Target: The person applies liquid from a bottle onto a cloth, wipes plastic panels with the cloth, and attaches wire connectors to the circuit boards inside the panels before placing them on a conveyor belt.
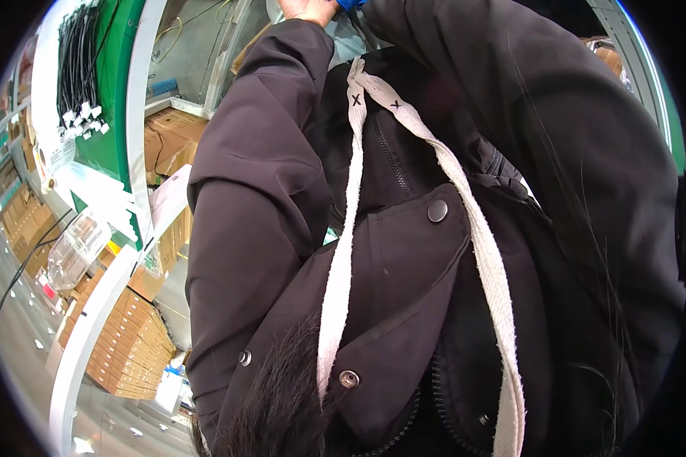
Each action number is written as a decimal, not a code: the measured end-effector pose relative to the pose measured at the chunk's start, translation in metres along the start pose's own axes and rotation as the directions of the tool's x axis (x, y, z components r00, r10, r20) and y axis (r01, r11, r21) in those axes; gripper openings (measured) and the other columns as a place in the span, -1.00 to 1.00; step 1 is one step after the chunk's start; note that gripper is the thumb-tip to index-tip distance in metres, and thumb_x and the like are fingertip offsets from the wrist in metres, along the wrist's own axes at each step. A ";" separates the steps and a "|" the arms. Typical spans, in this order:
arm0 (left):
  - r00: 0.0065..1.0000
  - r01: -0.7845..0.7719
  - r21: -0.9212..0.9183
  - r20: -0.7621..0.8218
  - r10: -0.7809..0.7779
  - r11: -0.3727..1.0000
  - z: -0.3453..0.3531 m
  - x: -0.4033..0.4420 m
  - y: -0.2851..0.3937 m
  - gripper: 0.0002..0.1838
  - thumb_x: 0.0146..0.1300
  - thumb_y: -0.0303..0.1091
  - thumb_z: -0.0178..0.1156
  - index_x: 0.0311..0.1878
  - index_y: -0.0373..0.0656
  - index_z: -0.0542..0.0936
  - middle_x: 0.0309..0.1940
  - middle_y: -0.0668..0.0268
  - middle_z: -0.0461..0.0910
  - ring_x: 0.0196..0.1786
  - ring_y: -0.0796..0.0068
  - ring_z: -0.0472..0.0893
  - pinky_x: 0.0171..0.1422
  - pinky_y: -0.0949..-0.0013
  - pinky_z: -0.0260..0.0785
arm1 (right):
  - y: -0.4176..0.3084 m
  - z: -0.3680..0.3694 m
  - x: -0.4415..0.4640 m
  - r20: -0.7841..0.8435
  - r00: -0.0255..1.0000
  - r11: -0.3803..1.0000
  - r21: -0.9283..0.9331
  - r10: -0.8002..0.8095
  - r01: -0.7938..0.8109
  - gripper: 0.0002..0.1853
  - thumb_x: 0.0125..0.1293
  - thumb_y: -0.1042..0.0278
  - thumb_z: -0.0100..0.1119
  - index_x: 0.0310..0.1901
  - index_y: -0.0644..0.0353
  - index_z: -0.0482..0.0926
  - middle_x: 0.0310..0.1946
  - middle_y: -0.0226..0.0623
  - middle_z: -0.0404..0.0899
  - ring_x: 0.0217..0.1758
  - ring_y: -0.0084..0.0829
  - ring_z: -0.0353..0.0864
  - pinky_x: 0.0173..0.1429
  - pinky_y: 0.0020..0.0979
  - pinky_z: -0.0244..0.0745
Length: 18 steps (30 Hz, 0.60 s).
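My left hand (309, 9) shows only partly at the top edge, at the end of a dark sleeve; its fingers lie out of frame. Right beside it is a small bright blue piece (349, 4), too cut off to name. Beneath that, between the cuffs, some translucent plastic (346, 36) is visible. My right arm (480, 53), in a dark sleeve, reaches up to the same spot, but the right hand itself is not seen. White flat drawstrings (343, 251) with X marks hang over the dark jacket (411, 259) and fill the middle.
At the left, black cables (80, 61) with white connectors (84, 119) lie on a green surface (118, 99) with a white edge. A clear plastic container (78, 247) is below. Stacked cardboard boxes (133, 343) and an open carton (171, 137) stand beyond the white frame (91, 343).
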<state>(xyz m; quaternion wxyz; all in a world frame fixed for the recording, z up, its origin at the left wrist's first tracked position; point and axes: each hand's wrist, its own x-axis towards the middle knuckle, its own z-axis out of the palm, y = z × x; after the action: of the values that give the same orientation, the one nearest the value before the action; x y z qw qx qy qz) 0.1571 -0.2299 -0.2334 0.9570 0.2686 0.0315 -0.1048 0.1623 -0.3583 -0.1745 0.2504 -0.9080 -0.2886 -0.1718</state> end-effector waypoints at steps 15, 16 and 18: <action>0.977 -0.188 -0.323 -0.159 0.142 0.928 -0.011 0.009 0.002 -0.46 0.28 -0.09 0.02 0.20 -0.27 0.31 0.17 0.13 0.36 0.25 0.25 0.31 0.40 0.16 0.02 | 0.038 0.022 -0.013 0.080 0.994 0.704 0.701 0.077 -0.111 -0.60 0.27 0.16 -0.14 0.04 0.20 0.44 -0.02 -0.15 0.52 0.14 -0.29 0.43 0.30 -0.26 0.18; 0.981 -0.144 -0.348 -0.174 0.087 0.927 -0.017 0.008 0.001 -0.45 0.27 -0.10 0.06 0.21 -0.26 0.30 0.18 0.13 0.36 0.25 0.23 0.31 0.40 0.13 0.02 | 0.043 0.033 -0.016 0.147 0.984 0.440 0.881 0.098 -0.175 -0.60 0.27 0.16 -0.14 0.04 0.20 0.44 -0.01 -0.15 0.52 0.14 -0.29 0.43 0.31 -0.26 0.18; 0.981 -0.055 -0.394 -0.192 -0.023 0.918 -0.021 0.008 0.001 -0.43 0.25 -0.13 0.12 0.24 -0.23 0.29 0.19 0.14 0.36 0.25 0.20 0.31 0.39 0.08 0.03 | 0.059 0.059 -0.010 0.449 0.892 -0.627 0.711 0.054 -0.320 -0.56 0.34 0.14 -0.17 0.09 0.29 0.39 0.06 -0.17 0.48 0.20 -0.25 0.37 0.38 -0.20 0.07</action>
<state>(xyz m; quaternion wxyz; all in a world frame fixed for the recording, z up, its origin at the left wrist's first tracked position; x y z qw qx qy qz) 0.1656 -0.2197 -0.2513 0.9848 0.0780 0.1425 -0.0618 0.2003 -0.3716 -0.2482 0.9165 -0.2436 -0.0925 0.3034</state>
